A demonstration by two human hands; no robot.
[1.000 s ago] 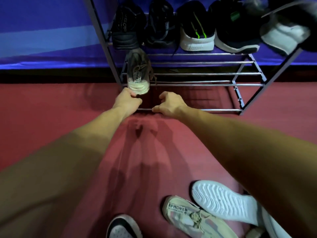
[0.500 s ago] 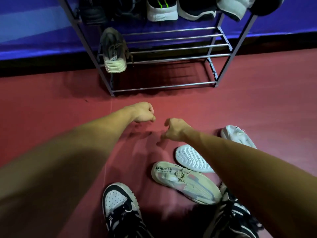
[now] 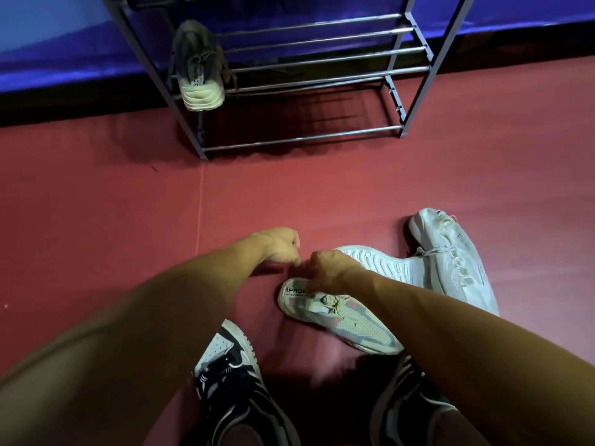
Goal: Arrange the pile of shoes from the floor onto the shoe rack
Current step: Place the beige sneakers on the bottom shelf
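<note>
Pastel sneaker is lying on the floor well short of the shoe rack, heel pointing far-left, toe near-right; right hand is sitting over the heel, grip maybe pinching it but fingers hidden, left hand hanging just beside, grip curled together on nothing.

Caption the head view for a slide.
Right hand at the heel of the beige sneaker, left hand curled beside it, shoe rack ahead.
</note>
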